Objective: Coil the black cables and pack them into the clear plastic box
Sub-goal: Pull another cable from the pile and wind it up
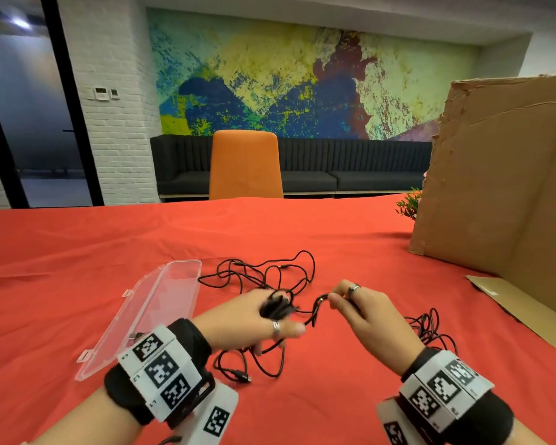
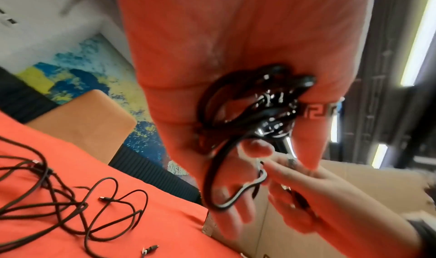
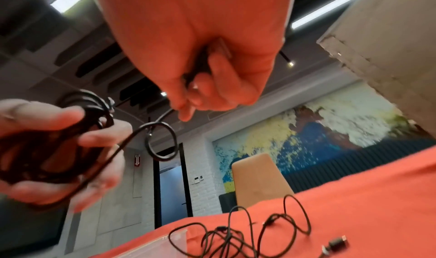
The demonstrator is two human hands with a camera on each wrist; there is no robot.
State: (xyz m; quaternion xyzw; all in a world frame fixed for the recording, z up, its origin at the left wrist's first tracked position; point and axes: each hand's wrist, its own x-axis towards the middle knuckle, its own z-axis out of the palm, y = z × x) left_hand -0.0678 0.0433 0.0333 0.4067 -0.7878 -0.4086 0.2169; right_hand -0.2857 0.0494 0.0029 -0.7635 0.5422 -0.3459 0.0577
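Observation:
My left hand grips a coil of black cable wound round its fingers; in the left wrist view the coil lies against the palm. From it a short stretch of cable with a small loop runs to my right hand, which pinches it between thumb and fingers. Both hands hover above the red table. The clear plastic box lies open to the left, its lid folded out. Loose black cables sprawl behind the hands.
More black cable lies under my left hand and beside my right wrist. A large cardboard box stands at the right with a flap on the table. An orange chair is at the far edge.

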